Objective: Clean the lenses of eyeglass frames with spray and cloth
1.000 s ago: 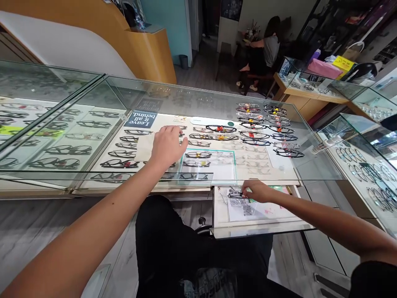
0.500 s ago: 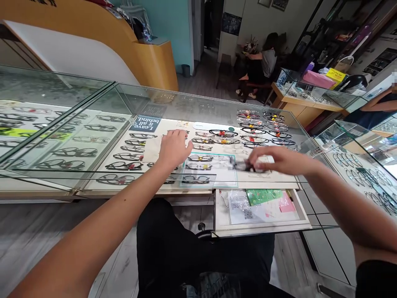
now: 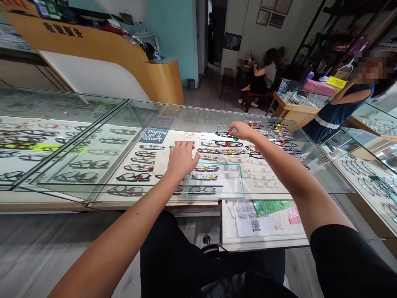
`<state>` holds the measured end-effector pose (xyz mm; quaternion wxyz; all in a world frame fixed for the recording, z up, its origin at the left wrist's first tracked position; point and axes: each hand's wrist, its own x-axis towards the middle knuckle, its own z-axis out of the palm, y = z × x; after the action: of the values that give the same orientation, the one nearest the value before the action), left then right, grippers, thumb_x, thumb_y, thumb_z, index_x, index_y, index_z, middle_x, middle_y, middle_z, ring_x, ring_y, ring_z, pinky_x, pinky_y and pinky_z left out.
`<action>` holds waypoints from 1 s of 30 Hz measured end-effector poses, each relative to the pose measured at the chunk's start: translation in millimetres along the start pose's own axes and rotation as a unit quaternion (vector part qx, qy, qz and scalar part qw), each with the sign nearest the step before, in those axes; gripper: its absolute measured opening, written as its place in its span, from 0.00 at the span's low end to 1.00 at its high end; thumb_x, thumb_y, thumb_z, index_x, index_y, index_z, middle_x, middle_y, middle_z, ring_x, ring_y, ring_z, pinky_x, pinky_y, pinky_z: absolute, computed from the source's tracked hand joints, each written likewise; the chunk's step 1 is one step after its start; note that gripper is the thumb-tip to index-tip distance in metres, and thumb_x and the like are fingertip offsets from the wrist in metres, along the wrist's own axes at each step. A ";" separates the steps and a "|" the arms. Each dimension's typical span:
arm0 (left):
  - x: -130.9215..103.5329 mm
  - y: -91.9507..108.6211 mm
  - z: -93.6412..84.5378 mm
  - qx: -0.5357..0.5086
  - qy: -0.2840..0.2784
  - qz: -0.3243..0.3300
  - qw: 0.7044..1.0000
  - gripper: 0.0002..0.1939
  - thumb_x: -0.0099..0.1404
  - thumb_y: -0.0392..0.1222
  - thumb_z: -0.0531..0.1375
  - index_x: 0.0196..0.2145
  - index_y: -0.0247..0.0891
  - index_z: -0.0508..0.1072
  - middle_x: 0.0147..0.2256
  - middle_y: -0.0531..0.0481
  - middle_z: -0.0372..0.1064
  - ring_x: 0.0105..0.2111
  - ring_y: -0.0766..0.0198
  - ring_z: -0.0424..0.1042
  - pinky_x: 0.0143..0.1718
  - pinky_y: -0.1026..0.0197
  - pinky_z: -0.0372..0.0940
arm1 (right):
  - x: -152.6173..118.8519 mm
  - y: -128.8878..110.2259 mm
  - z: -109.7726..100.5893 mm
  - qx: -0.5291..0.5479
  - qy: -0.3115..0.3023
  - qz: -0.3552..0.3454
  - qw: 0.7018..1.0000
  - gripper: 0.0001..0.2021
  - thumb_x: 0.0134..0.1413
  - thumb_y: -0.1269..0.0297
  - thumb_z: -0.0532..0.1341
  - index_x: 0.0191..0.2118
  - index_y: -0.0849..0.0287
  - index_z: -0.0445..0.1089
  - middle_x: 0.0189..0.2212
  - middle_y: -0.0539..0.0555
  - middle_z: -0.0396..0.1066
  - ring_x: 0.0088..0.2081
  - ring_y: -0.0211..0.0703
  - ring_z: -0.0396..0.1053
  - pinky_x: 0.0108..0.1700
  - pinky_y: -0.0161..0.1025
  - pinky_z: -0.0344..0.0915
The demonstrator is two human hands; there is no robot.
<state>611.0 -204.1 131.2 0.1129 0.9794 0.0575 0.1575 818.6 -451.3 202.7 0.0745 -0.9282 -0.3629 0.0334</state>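
In the head view my right hand (image 3: 240,130) reaches to the far side of the glass display counter (image 3: 192,109), fingers pinched on a pair of eyeglasses (image 3: 223,132). These glasses have a dark lower rim, and their near temple is partly hidden by my fingers. My left hand (image 3: 182,158) lies palm down over the counter top, thumb apart from the fingers, holding nothing. A beige cloth-like piece (image 3: 160,161) shows beside it; I cannot tell whether they touch. Rows of eyeglass frames (image 3: 229,144) with red and yellow tags spread around both hands.
An open drawer (image 3: 228,234) with papers juts out below the counter at my lap. A blue printed card (image 3: 154,134) lies at the left. One person (image 3: 344,101) stands at the right by other glass cases; another person (image 3: 263,72) sits at the back.
My right hand has moved forward and left with the eyeglasses, from the near right to the counter's far side. My left hand stays in place on the counter. The view has tilted up slightly.
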 end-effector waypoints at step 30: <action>-2.1 2.0 2.0 0.006 0.014 0.003 1.000 0.14 0.76 0.46 0.53 0.51 0.39 0.73 0.57 0.35 0.77 0.59 0.37 0.72 0.57 0.37 0.66 | -162.1 -141.7 3.8 0.166 0.123 -0.334 0.920 0.06 0.67 0.71 0.57 0.44 0.54 0.69 0.47 0.59 0.77 0.49 0.55 0.71 0.56 0.51 0.68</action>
<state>609.8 -206.7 129.2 0.1055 0.9779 0.0573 0.1709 604.3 -458.0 223.2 0.2789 -0.7243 -0.6287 -0.0483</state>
